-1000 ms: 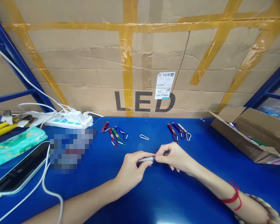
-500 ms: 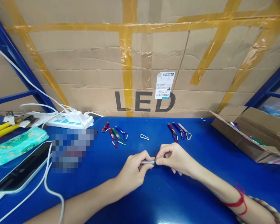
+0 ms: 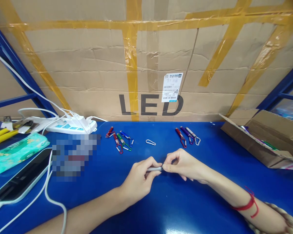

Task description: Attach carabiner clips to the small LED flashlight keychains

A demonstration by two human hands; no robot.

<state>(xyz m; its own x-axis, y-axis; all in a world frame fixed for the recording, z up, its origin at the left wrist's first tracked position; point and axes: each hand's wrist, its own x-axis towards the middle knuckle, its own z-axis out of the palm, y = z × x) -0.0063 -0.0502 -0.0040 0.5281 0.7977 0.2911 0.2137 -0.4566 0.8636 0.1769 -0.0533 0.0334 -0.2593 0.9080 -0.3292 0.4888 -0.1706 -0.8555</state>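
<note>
My left hand (image 3: 138, 178) is closed around a silver-grey mini flashlight (image 3: 154, 169), which lies level between thumb and fingers. At its right end, the thumb and forefinger of my right hand (image 3: 184, 165) pinch the tip; what exactly sits under those fingertips is hidden. Beyond my hands a loose silver carabiner (image 3: 150, 142) lies on the blue table (image 3: 161, 208). To its left are several mini flashlights with carabiners, among them a green flashlight (image 3: 120, 138). On the right lie a red flashlight (image 3: 178, 133), a purple flashlight (image 3: 185, 132) and a silver flashlight (image 3: 190, 132).
An open cardboard box (image 3: 249, 143) with pens or similar items stands at right. At left are a white power strip (image 3: 70, 126), a phone (image 3: 21, 177), a green tissue pack (image 3: 19, 152) and white cables (image 3: 47, 191). A large carton (image 3: 95, 74) closes off the back.
Both hands keep the same grip on the silver flashlight, with hardly any movement. The camera view has shifted slightly.
</note>
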